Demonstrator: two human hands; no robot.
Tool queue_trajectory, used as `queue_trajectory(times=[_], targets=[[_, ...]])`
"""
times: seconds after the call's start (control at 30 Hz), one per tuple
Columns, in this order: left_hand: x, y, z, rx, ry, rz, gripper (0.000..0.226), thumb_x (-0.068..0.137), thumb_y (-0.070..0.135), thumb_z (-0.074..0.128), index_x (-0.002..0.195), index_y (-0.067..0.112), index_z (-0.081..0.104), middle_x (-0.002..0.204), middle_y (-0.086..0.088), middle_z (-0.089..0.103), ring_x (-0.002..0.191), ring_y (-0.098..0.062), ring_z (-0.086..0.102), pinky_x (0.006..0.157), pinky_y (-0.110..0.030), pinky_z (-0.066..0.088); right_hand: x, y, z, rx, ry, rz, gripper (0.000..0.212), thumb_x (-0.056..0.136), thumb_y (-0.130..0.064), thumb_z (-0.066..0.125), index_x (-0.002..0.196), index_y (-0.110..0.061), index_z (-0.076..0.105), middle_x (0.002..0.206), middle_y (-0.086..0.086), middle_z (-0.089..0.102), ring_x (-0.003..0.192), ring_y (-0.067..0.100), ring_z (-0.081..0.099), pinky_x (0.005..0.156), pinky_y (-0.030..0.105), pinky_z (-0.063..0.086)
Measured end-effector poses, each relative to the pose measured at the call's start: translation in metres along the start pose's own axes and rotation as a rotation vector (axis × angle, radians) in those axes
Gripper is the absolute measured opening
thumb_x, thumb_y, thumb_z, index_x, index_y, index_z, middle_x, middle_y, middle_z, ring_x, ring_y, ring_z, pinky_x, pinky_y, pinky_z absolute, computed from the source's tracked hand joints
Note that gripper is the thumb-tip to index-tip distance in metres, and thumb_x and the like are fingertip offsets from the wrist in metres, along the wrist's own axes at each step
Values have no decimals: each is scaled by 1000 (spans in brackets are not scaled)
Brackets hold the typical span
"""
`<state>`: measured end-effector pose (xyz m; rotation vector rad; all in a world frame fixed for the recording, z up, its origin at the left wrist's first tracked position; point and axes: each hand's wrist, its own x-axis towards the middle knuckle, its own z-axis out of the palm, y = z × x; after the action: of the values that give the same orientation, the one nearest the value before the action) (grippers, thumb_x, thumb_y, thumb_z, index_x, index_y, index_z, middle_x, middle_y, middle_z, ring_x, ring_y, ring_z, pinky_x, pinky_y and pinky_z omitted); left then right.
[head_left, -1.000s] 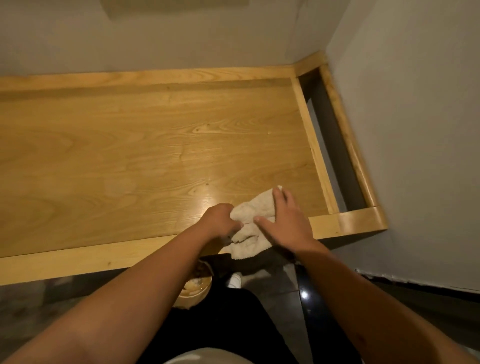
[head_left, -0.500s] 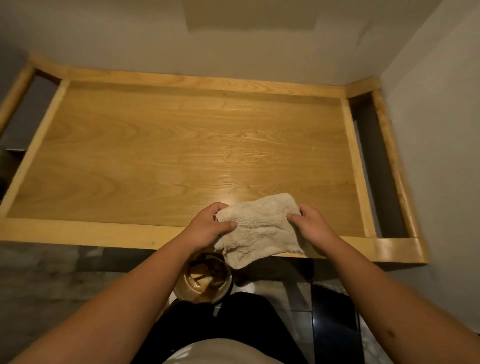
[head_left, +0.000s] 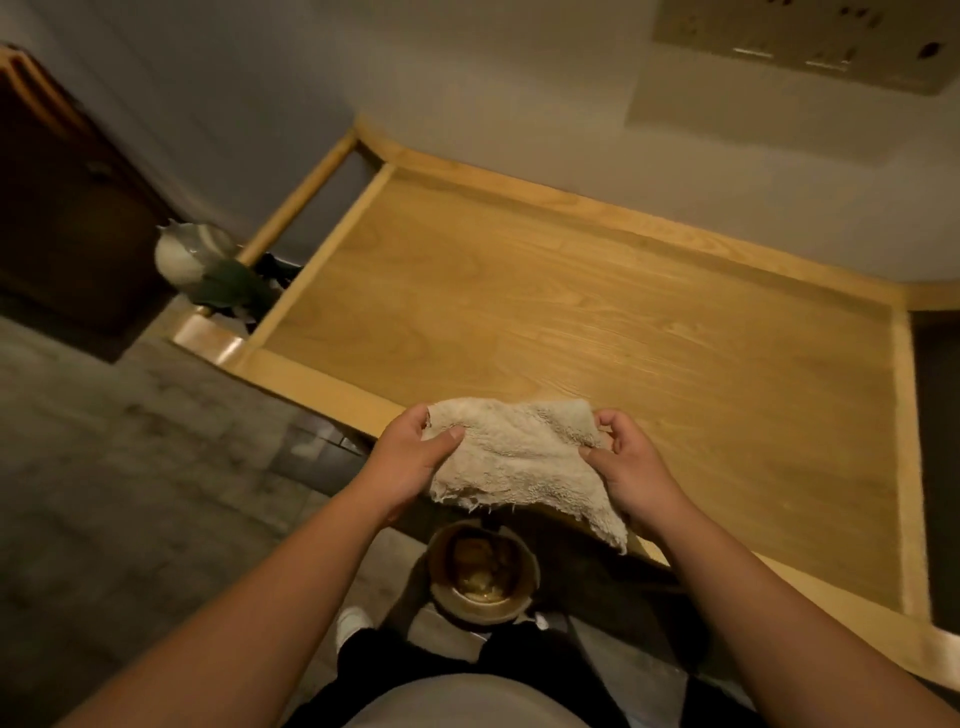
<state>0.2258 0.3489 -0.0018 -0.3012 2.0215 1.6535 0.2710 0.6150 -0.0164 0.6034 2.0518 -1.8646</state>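
A beige, frayed terry cloth (head_left: 519, 457) is stretched between both hands over the front edge of a light wooden table (head_left: 649, 332). My left hand (head_left: 410, 462) pinches its left edge, thumb on top. My right hand (head_left: 626, 467) grips the right edge with curled fingers. The cloth's lower right corner hangs down past the table's rim.
A brown bucket (head_left: 483, 571) with murky water stands on the floor below the cloth, between my feet. A white and green bag-like object (head_left: 208, 267) lies by the table's left end. Grey walls enclose the table; a socket panel (head_left: 810, 41) sits at the upper right.
The cloth went from bunched on the table under my right hand to spread open and lifted between both hands. My view swung to the left, showing the table's left end.
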Motion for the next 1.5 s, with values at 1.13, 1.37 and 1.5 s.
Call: queue_trajectory(times=[1.13, 1.37, 1.5], targets=[[-67, -65, -387, 304, 100, 178, 82, 90, 17, 73, 155, 35, 26, 131, 11, 54, 115, -10, 56, 88, -21, 48, -37, -96, 405, -61, 62, -375, 28, 99, -8, 51, 102, -33, 63, 100, -9, 70, 92, 8, 66, 74, 23, 53], [-24, -40, -402, 252, 56, 58, 77, 83, 5, 77, 149, 22, 40, 129, -7, 62, 111, -22, 64, 91, -43, 57, 8, -115, 410, -48, 89, -400, 29, 97, -3, 51, 101, -30, 62, 98, -10, 68, 87, -1, 63, 70, 12, 46], [18, -15, -403, 151, 135, 126, 61, 85, 6, 73, 136, 26, 48, 114, 5, 66, 99, -12, 66, 74, -27, 57, 49, -132, 405, -36, 148, -426, 30, 97, -3, 52, 103, -31, 62, 101, -11, 67, 93, 4, 62, 75, 19, 48]])
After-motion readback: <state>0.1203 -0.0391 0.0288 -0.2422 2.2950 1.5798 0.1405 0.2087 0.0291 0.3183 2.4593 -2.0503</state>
